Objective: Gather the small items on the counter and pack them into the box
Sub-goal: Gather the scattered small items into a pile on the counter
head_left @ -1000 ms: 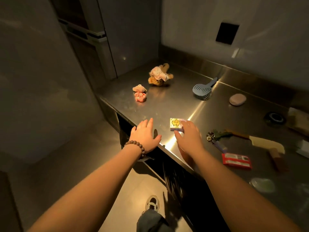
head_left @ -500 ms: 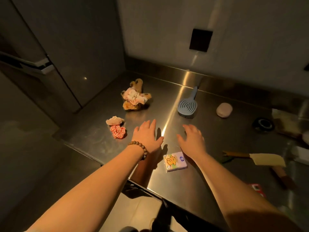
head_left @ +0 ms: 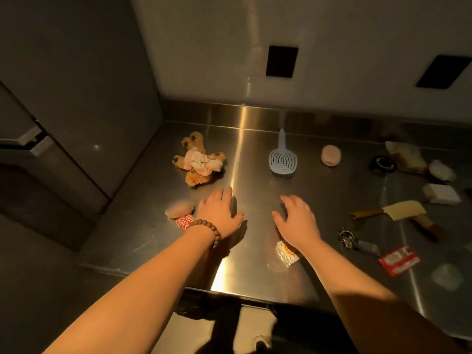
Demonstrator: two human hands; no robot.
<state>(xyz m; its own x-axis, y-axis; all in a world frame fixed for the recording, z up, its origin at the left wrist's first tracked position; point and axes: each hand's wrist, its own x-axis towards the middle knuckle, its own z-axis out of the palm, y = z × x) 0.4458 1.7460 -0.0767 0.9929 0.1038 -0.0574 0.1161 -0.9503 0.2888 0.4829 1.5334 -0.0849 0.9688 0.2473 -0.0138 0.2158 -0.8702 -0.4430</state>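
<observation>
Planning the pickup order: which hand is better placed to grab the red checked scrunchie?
Left. The left hand is right beside the scrunchie; the right hand is across the counter, empty too.

We saw a dim, warm-toned scene. A bright streak of glare ran down the steel counter (head_left: 237, 159), perhaps from a lamp overhead. The left hand (head_left: 219, 213) cast a dark shadow to its right. Items at the right edge looked soft and blurred, and the wide lens bent the wall lines outward.
</observation>
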